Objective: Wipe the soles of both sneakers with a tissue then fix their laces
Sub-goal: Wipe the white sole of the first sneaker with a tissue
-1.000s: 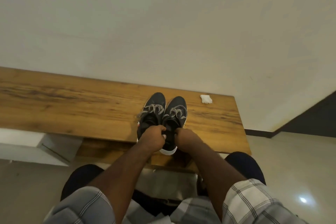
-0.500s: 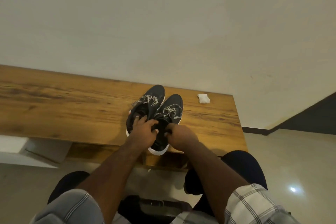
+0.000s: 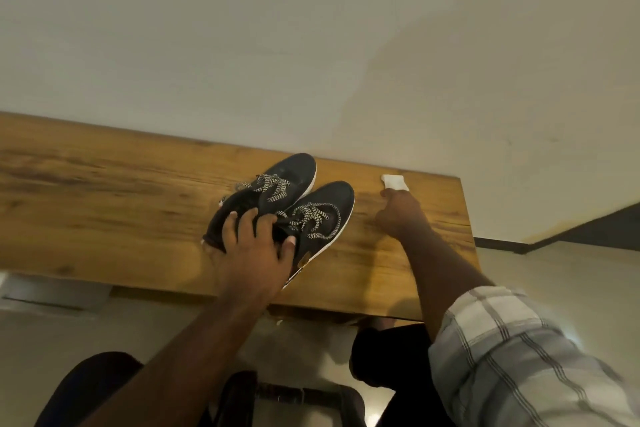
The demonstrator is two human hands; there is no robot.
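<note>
Two dark sneakers with white soles and black-and-white laces stand side by side on a wooden table (image 3: 104, 204), toes toward the wall. My left hand (image 3: 254, 246) rests across both heels, fingers spread over the collars of the left sneaker (image 3: 277, 180) and the right sneaker (image 3: 325, 208). A folded white tissue (image 3: 394, 182) lies at the table's far right, by the wall. My right hand (image 3: 398, 211) reaches out to it, fingertips touching its near edge; whether the fingers have closed on it is hidden.
A plain pale wall (image 3: 311, 45) rises directly behind the table. The table's right end (image 3: 465, 218) lies just past the tissue, with a dark baseboard (image 3: 502, 243) and tiled floor beyond. My knees and a chair sit below the near edge.
My right hand left the sneakers and moved right and forward to the tissue. My left hand spread across both heels. The sneakers turned slightly clockwise.
</note>
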